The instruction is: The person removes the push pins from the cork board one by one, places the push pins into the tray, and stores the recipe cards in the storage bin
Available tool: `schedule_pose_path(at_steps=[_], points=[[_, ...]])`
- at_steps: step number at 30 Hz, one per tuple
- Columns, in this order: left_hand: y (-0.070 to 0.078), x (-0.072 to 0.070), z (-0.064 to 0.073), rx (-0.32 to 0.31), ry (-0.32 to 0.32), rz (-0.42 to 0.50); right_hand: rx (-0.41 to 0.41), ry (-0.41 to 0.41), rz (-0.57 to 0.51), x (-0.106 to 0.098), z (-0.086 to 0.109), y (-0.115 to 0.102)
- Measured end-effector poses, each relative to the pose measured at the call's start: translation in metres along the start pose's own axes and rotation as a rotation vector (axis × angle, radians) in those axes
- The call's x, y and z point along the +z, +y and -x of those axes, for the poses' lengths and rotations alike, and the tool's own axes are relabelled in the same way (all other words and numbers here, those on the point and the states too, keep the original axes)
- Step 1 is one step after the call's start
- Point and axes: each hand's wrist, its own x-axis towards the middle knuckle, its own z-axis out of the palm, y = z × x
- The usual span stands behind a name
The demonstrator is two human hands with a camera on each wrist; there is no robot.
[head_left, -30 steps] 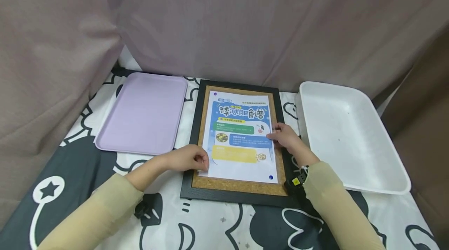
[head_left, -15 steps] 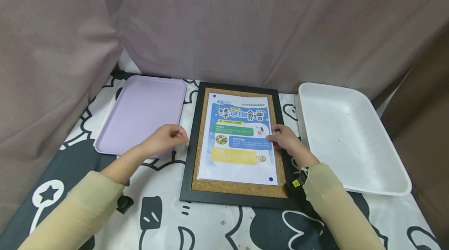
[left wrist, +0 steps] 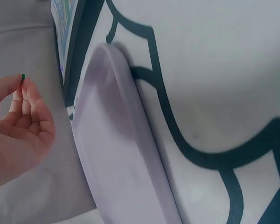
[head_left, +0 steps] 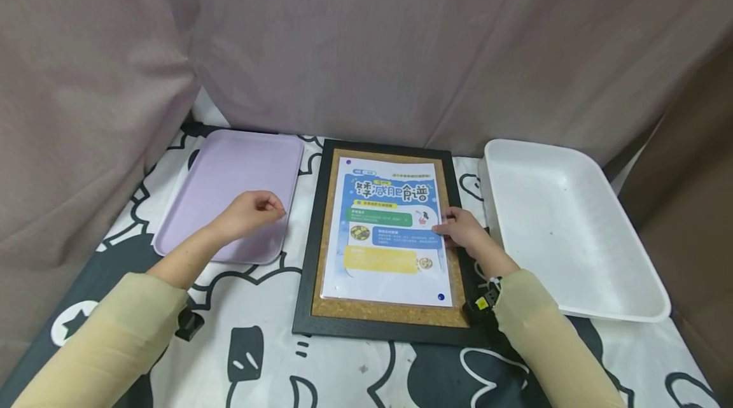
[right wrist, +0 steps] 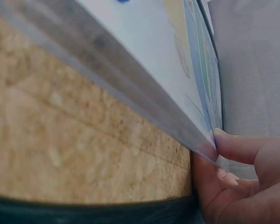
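My left hand (head_left: 249, 212) hovers over the right part of the lilac tray (head_left: 226, 169). Between its thumb and fingertip is a tiny green thumbtack (left wrist: 23, 77), mostly hidden by the fingers. With my right hand (head_left: 465, 231) I pinch the right edge of a laminated poster (head_left: 389, 287), thumb on top and fingers beneath. The poster lies on a black-framed corkboard (head_left: 389, 310); in the right wrist view its edge stands up off the cork. A purple tack (head_left: 349, 161) sits at its top left corner and a blue tack (head_left: 441, 297) at its bottom right.
A deep white plastic bin (head_left: 564, 223) stands right of the corkboard. A black-and-white patterned cloth (head_left: 332, 370) covers the table. Grey-brown curtains (head_left: 343, 45) hang behind and at both sides.
My left hand has moved from the poster's lower left corner leftward and up, to above the lilac tray. The right hand keeps hold of the poster's edge.
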Motion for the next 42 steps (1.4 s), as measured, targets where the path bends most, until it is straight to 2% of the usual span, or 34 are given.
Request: schedule_pose_path(at_steps=[12, 19, 26, 32, 42], points=[[-0.008, -0.019, -0.009, -0.056, 0.076, -0.004, 0.005, 0.013, 0.001, 0.002, -0.002, 0.001], [-0.017, -0.022, -0.02, -0.049, 0.154, -0.023, 0.008, 0.023, 0.008, 0.002, 0.0, 0.002], [-0.018, -0.026, -0.029, -0.043, 0.209, -0.009, 0.011, 0.029, 0.005, 0.003, 0.0, 0.001], [-0.021, -0.027, -0.038, -0.051, 0.239, -0.023, 0.006, 0.035, 0.004, 0.002, 0.0, 0.001], [-0.027, -0.03, -0.052, -0.059, 0.264, -0.099, 0.005, 0.039, 0.001, 0.002, 0.0, 0.002]])
